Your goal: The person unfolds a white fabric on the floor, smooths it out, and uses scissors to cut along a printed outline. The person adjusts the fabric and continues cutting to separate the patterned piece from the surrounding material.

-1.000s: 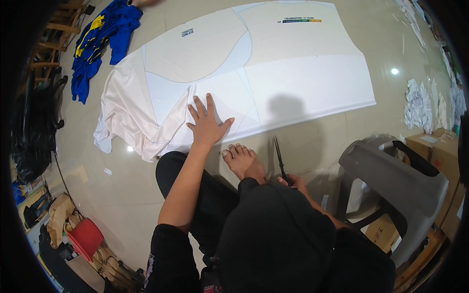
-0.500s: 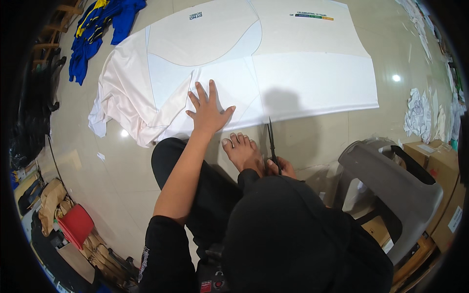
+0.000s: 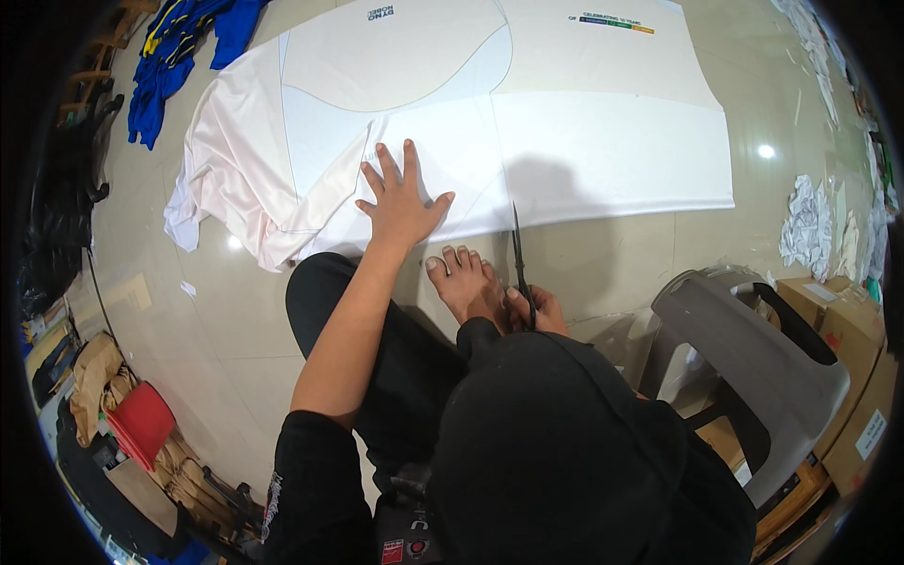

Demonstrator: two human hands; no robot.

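A large white fabric sheet with faint cut outlines lies spread on the tiled floor. My left hand presses flat on its near edge, fingers spread. My right hand grips black scissors, whose blades point up at the sheet's near edge. The scissor tips sit right at the fabric border. A bare foot rests on the floor between my two hands. My black cap hides most of the right forearm.
Crumpled white cloth trails off the sheet's left side. Blue garments lie at far left. A grey plastic chair and cardboard boxes stand at right. White scraps lie by the right edge. A red item sits at lower left.
The view has shifted forward over the sheet. My right hand has brought the scissors up toward the fabric's near edge. My left hand stays flat on the sheet.
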